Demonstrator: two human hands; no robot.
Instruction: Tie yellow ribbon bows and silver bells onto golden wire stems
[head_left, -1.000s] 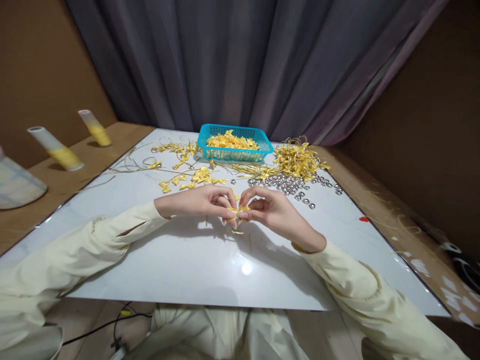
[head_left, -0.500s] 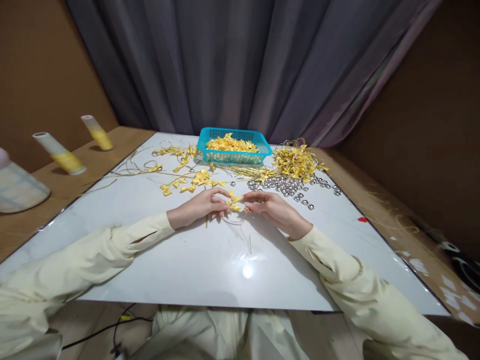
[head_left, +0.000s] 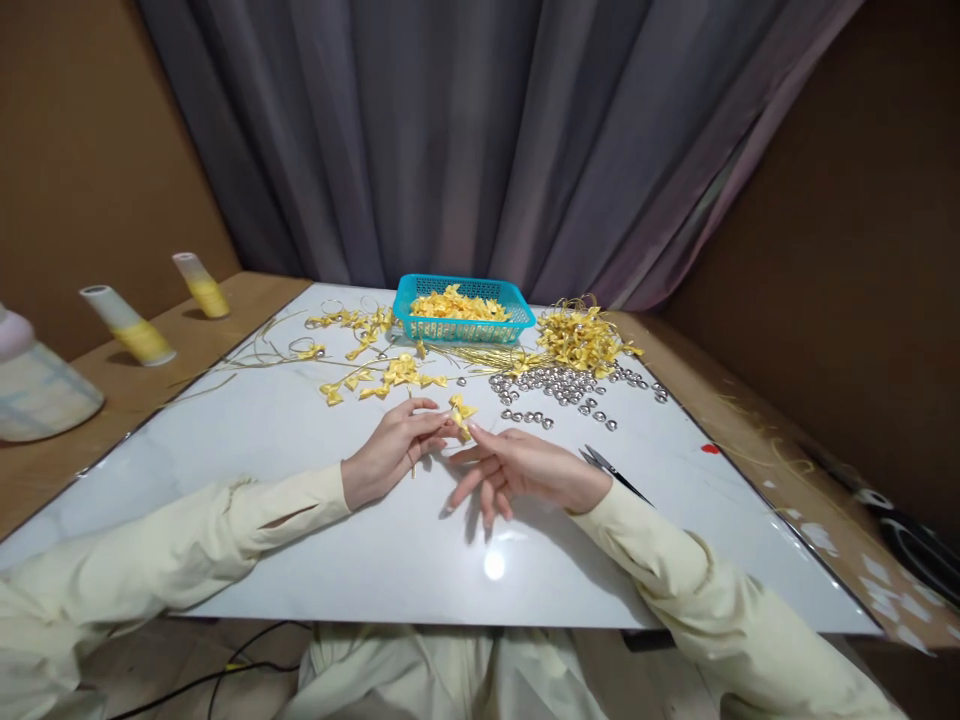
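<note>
Above the middle of the white board, my left hand (head_left: 394, 448) pinches a yellow ribbon bow (head_left: 462, 408) between thumb and fingertips. A short piece of gold cord (head_left: 413, 467) shows by that hand's fingers. My right hand (head_left: 529, 470) is close by on the other side, its fingers spread and its thumb at the bow's lower edge. Whether the thumb presses on the bow I cannot tell. Several loose yellow bows (head_left: 401, 370) lie just beyond my left hand. Silver heart-shaped beads (head_left: 555, 383) are scattered beyond my right hand.
A blue basket (head_left: 465, 332) of yellow bows stands at the back, beside a pile of corded bows (head_left: 581, 338). Scissors (head_left: 611, 470) lie by my right wrist. Two yellow-wound spools (head_left: 133, 330) and a pale bottle (head_left: 41, 390) stand at left.
My right hand has turned and moved slightly down, its fingers now spread. The thin cord loop below the bow no longer shows. The scissors and a row of beads have come into sight.
</note>
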